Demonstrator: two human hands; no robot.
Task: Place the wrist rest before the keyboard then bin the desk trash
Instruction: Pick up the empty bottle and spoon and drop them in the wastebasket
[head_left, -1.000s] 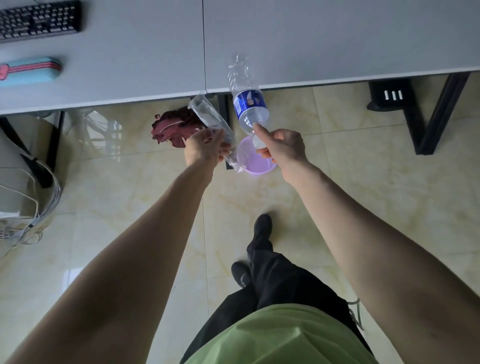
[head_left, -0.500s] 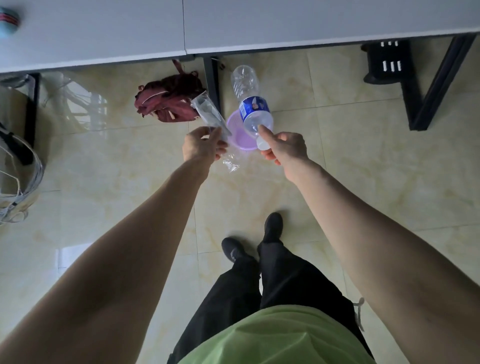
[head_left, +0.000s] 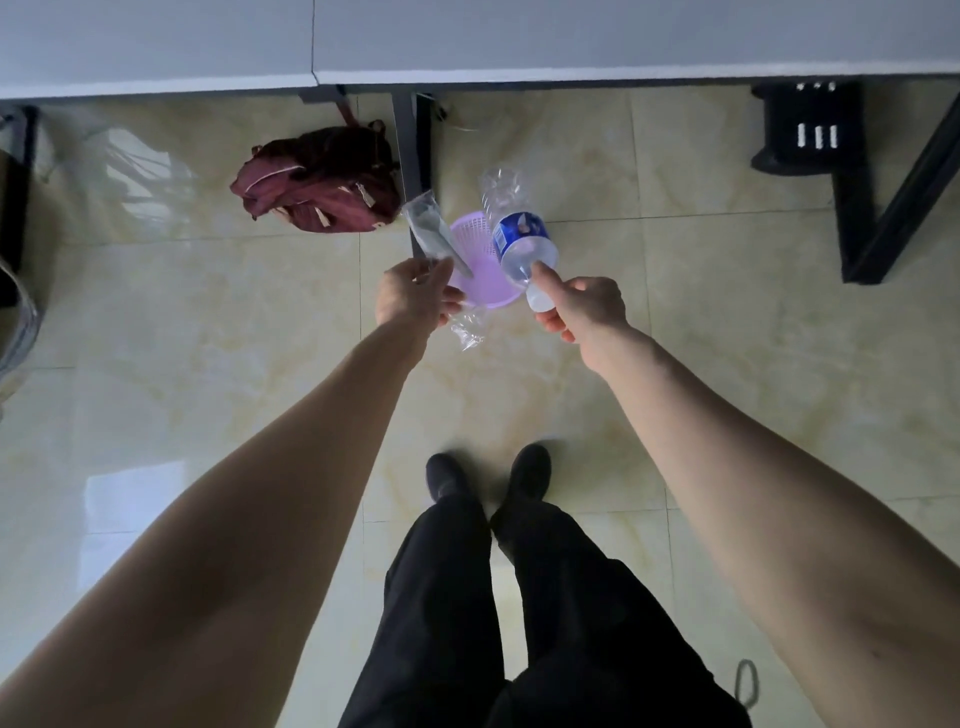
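I log: maroon backpack (head_left: 324, 182) slumped on the tiled floor (head_left: 701, 364) beside a desk leg (head_left: 413, 150); grey desk (head_left: 467, 36) edge along the top; black frame (head_left: 852, 171) at right; cables (head_left: 15, 322) at left; my black shoes (head_left: 488, 475), side by side.
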